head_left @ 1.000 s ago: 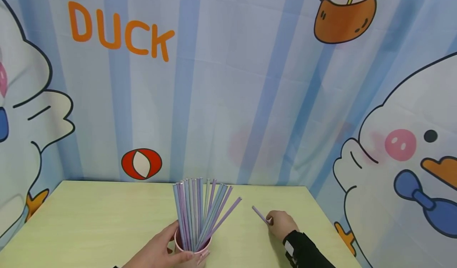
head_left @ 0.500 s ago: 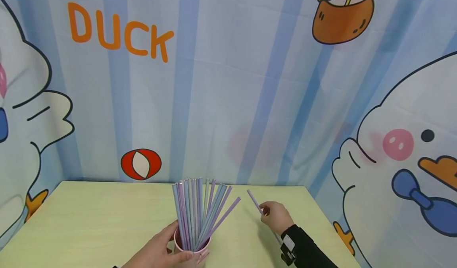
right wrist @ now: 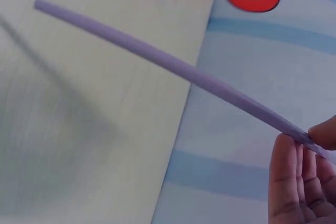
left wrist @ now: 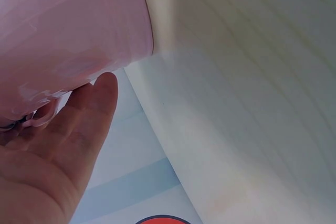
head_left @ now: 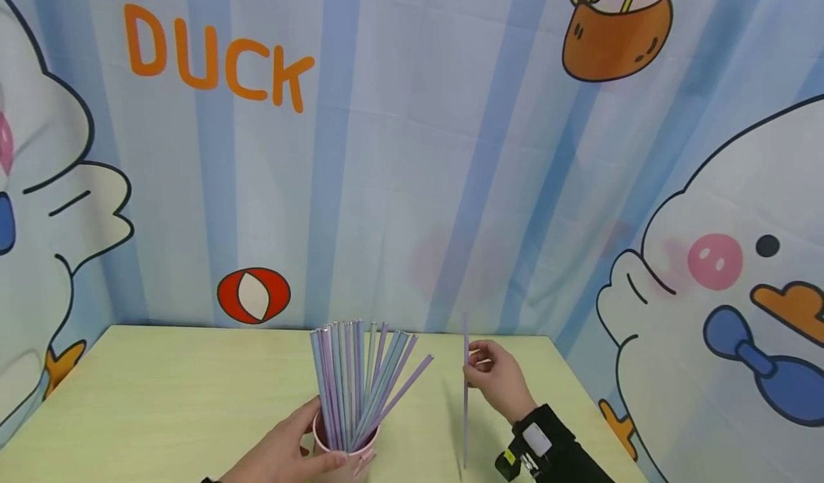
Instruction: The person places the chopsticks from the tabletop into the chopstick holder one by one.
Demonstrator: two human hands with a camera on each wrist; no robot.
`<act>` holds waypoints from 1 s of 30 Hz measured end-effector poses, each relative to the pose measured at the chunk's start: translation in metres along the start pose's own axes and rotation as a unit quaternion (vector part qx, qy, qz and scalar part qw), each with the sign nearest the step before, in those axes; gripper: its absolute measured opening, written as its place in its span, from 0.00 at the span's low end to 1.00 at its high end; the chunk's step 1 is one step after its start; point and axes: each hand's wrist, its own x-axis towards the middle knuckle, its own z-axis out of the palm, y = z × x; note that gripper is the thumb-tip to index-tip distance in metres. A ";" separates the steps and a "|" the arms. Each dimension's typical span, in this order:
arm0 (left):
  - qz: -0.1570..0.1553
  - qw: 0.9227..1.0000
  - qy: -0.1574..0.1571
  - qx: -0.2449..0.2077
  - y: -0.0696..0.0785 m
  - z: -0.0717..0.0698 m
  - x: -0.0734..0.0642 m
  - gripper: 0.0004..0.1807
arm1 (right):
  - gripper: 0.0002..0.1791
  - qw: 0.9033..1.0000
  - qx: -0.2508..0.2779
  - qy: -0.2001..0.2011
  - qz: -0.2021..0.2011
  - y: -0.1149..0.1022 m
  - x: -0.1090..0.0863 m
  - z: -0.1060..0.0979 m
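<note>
My left hand point(head_left: 286, 449) curls round a pink cup point(left wrist: 79, 24) at the near middle of the table, thumb on its near side. In the left wrist view, the fingers point(left wrist: 94, 114) lie along the cup's wall. Out of the cup fans a bunch of purple and blue-grey straws point(head_left: 350, 390), some leaning right. To the right of the cup, my right hand point(head_left: 501, 379) pinches one purple straw point(right wrist: 157, 59) between thumb and fingers. That straw is held upright in the head view, its lower end close over the table and its shadow beside it.
The pale wood-look table point(head_left: 193, 390) reaches back to a striped blue curtain point(head_left: 399, 182) printed with ducks and a drink. A black sleeve with a small device point(head_left: 534, 444) covers the right wrist.
My right hand has lifted the purple straw off the table and turned it from slanted to upright, moving slightly up and away. The left hand and cup stay put.
</note>
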 end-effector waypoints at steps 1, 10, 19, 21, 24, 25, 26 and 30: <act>-0.002 1.000 0.000 -0.001 0.000 0.000 0.000 0.42 | 0.19 1.000 0.014 0.003 0.002 -0.005 -0.001 0.001; -0.005 1.000 0.003 0.001 -0.002 0.000 0.000 0.44 | 0.25 0.993 0.118 0.001 0.009 -0.048 -0.009 0.010; -0.003 1.000 0.003 0.008 0.000 0.001 0.000 0.44 | 0.25 0.975 0.223 -0.010 -0.003 -0.079 -0.015 0.020; -0.005 1.000 0.003 0.006 0.000 0.001 0.000 0.44 | 0.25 0.972 0.234 -0.007 -0.004 -0.083 -0.016 0.023; -0.006 1.000 0.003 0.004 0.000 0.000 0.000 0.44 | 0.25 0.970 0.242 0.002 -0.010 -0.087 -0.017 0.030; -0.006 1.000 0.003 0.004 0.000 0.000 0.000 0.44 | 0.25 0.970 0.243 0.006 -0.013 -0.087 -0.017 0.032; -0.007 1.000 0.003 0.002 0.000 0.000 0.000 0.44 | 0.25 0.969 0.245 0.010 -0.016 -0.088 -0.017 0.034; -0.007 1.000 0.002 -0.002 -0.001 0.001 0.001 0.43 | 0.24 0.971 0.237 0.025 -0.034 -0.087 -0.016 0.041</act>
